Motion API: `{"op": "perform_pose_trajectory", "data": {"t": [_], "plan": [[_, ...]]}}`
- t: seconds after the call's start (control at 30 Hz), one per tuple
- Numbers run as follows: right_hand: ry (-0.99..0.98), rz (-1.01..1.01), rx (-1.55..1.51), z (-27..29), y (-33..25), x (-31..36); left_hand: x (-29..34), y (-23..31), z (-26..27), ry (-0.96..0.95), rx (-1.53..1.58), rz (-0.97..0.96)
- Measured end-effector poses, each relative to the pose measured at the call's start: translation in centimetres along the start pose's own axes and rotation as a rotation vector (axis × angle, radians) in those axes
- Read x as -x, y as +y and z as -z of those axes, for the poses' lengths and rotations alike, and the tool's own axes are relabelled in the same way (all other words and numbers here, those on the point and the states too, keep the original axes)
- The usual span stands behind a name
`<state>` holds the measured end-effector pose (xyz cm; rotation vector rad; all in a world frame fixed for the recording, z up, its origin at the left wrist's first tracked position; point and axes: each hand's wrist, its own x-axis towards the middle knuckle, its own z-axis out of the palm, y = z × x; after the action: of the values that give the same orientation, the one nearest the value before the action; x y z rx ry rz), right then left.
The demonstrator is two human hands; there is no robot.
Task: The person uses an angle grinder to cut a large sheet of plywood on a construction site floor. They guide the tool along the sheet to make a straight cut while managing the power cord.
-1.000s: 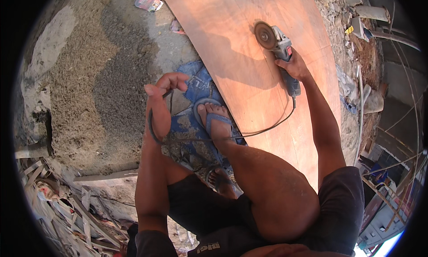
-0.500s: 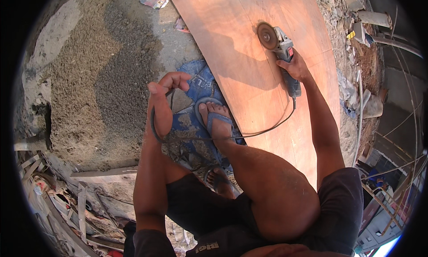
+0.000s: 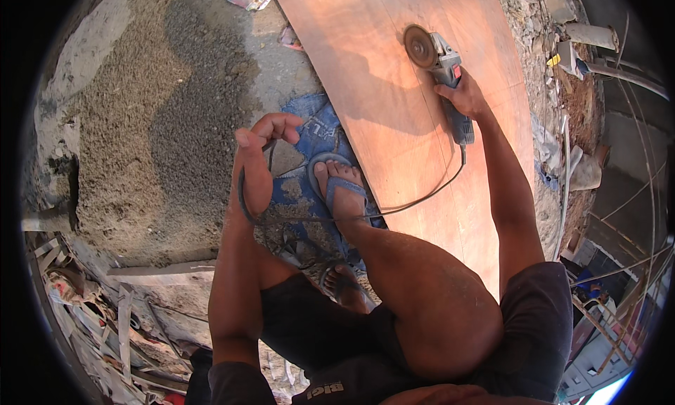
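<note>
Gripping the angle grinder (image 3: 446, 66) with the right hand (image 3: 464, 95), and with fingers closed round its body, thumb on the left side! Holding it over the upper part of the plywood sheet (image 3: 402, 162), with the brown disc (image 3: 421, 46) face toward the camera. Cannot tell contact from gap between disc and wood. Over to the left, holding up the left hand (image 3: 259, 155) with fingers curled, and carrying the dark cord (image 3: 425, 201) in a loop by wrist and palm; cannot tell a pinch from a loose drape there. Running from there across the ankle, then over the wood to the grinder's tail. Resting the sandaled foot (image 3: 342, 187) on blue sheeting (image 3: 318, 127), just beside the plywood's left edge.
</note>
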<state>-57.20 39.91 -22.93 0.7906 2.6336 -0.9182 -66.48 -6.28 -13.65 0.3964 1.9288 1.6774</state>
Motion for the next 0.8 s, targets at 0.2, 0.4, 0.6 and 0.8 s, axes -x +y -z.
{"op": "perform_pose_trajectory", "data": {"t": [0.2,0.4,0.6,0.8], "plan": [[-0.03,-0.01,0.007,0.4,-1.6,-0.6,0.1,0.0,0.2,0.006,0.006,-0.003],[-0.006,-0.004,0.03,0.4,-1.6,-1.6,0.1,0.5,0.1,-0.01,0.003,-0.001],[-0.049,0.005,-0.016,0.9,-2.9,-2.2,0.0,-0.7,0.0,-0.021,0.021,0.014],[-0.046,-0.019,-0.002,1.1,-4.0,-3.2,-0.3,-0.8,-0.1,-0.029,-0.005,0.067]]}}
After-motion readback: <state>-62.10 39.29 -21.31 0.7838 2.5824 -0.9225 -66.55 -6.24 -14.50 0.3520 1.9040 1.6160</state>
